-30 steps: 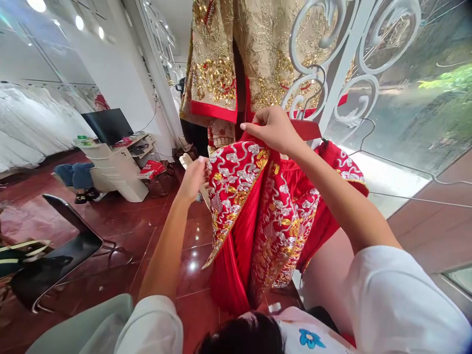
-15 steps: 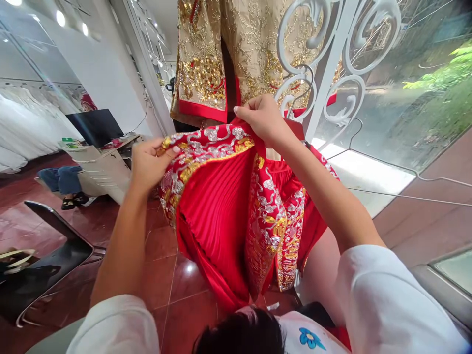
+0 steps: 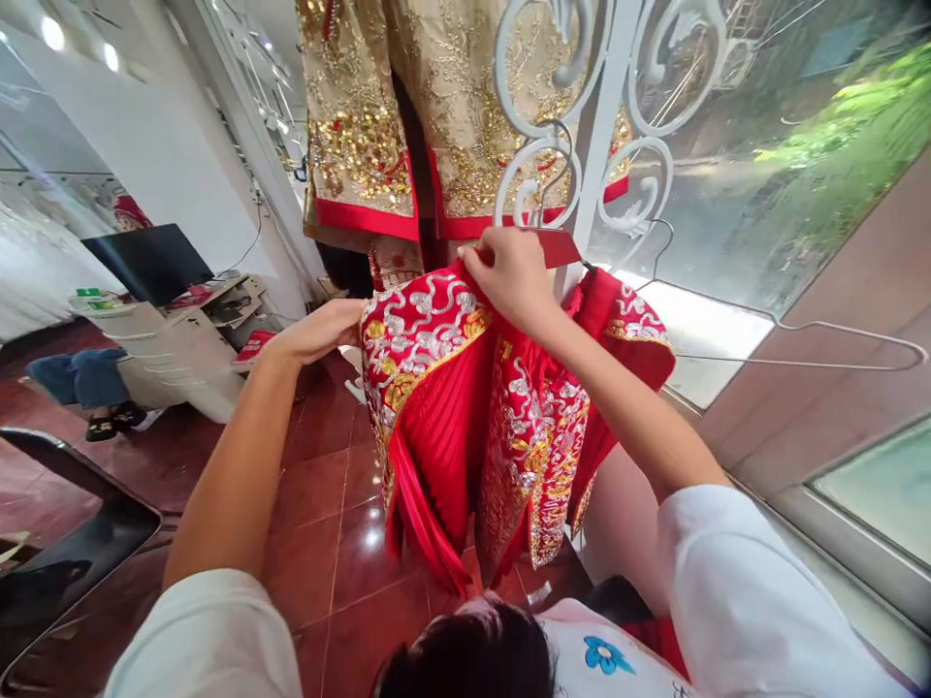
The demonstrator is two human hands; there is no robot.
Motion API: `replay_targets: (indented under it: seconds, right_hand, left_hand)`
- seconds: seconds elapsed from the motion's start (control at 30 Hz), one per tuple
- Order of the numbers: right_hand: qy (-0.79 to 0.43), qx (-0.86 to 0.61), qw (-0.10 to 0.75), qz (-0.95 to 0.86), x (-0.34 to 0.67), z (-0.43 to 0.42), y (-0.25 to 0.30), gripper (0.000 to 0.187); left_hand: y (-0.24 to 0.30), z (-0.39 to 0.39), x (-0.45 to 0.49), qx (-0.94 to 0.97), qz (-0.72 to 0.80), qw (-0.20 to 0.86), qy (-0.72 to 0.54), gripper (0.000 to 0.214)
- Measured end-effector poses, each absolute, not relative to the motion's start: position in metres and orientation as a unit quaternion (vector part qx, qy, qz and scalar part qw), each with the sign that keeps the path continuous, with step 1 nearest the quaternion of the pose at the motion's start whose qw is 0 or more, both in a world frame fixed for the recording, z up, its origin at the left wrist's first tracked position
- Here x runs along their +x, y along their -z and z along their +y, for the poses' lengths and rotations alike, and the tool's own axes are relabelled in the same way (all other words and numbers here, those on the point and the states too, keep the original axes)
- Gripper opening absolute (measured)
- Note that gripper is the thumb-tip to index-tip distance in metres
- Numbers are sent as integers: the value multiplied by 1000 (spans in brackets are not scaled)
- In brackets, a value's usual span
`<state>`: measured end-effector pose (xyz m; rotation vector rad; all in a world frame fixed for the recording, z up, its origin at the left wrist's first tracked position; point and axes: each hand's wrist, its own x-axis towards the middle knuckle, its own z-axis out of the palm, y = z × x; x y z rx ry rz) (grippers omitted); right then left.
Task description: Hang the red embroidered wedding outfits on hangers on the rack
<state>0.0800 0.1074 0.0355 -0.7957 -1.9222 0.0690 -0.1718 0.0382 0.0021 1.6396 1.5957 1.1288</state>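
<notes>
A red pleated skirt (image 3: 426,334) with silver and gold embroidered panels hangs in front of me, its folds falling toward the floor. My right hand (image 3: 513,276) is closed on the top edge of the skirt, beside a red band (image 3: 557,248) and below a metal hanger hook. My left hand (image 3: 320,330) lies along the skirt's left edge with its fingers stretched out; their tips are hidden at the cloth. Behind hangs a beige and gold sequined garment (image 3: 364,145) with red trim.
White scrolled ironwork (image 3: 615,107) stands by the window, with a bare wire hanger (image 3: 815,328) at the right. Close below me is a person's dark hair (image 3: 472,654). At left are a drawer desk (image 3: 175,354), a monitor (image 3: 149,264) and a dark chair (image 3: 94,519).
My left hand has loosened its pinch on the embroidered panel and straightened its fingers at the edge. The panel has dropped and swung inward, narrowing the skirt. My right hand still grips the top.
</notes>
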Motion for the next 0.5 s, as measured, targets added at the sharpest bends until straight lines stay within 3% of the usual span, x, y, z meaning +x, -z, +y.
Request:
replay_targets:
  seconds: [0.07, 0.17, 0.3, 0.4, 0.5]
  right_hand:
    - [33, -357, 499, -789, 83, 106, -15, 24]
    - [76, -365, 538, -756, 108, 113, 6, 26]
    - [93, -341, 622, -699, 178, 150, 4, 20]
    - [-27, -302, 531, -791, 228, 185, -10, 23]
    - [-219, -285, 400, -843, 252, 204, -20, 33]
  left_hand:
    - [-5, 42, -152, 596, 619, 217, -463, 32]
    - [-17, 40, -108, 612, 592, 66, -521, 41]
    - [-31, 40, -60, 666, 596, -83, -441, 35]
    - [-37, 53, -53, 689, 611, -83, -381, 33]
    - [-41, 70, -63, 723, 574, 1, -386, 28]
